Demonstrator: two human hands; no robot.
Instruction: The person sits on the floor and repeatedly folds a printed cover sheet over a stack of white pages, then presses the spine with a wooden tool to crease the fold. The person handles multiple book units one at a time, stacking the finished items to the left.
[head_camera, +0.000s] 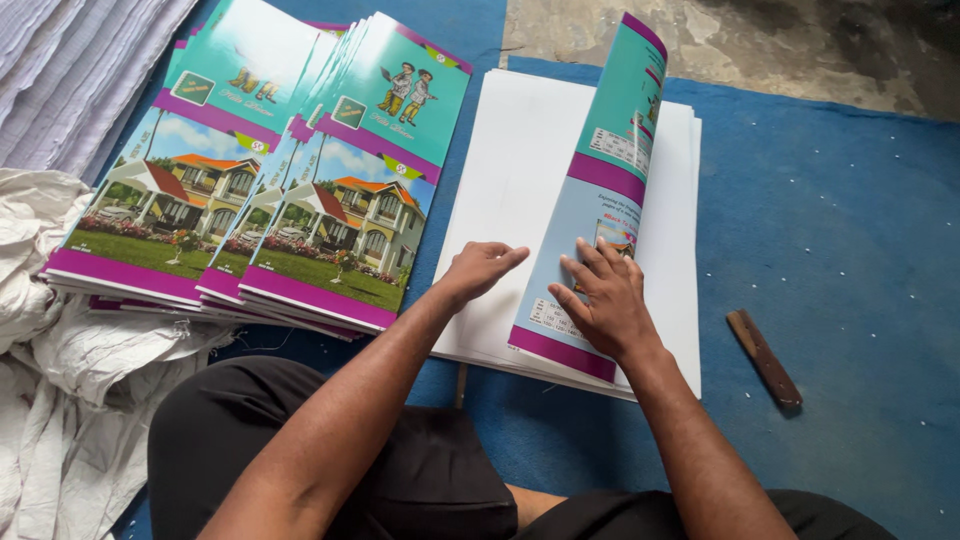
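A glossy printed cover sheet (600, 190), teal and purple, curls up from a stack of white sheets (510, 170) on the blue mat. My right hand (603, 295) presses flat on the sheet's lower part, fingers spread. My left hand (478, 268) rests on the white stack at the sheet's left edge, fingers loosely bent. Neither hand grips anything.
Fanned piles of the same covers, showing a house picture (270, 170), lie to the left. White woven sacks (60, 350) sit at the far left. A brown wooden stick (764, 358) lies on the blue mat (840, 230) to the right. Bare concrete floor (780, 40) shows beyond.
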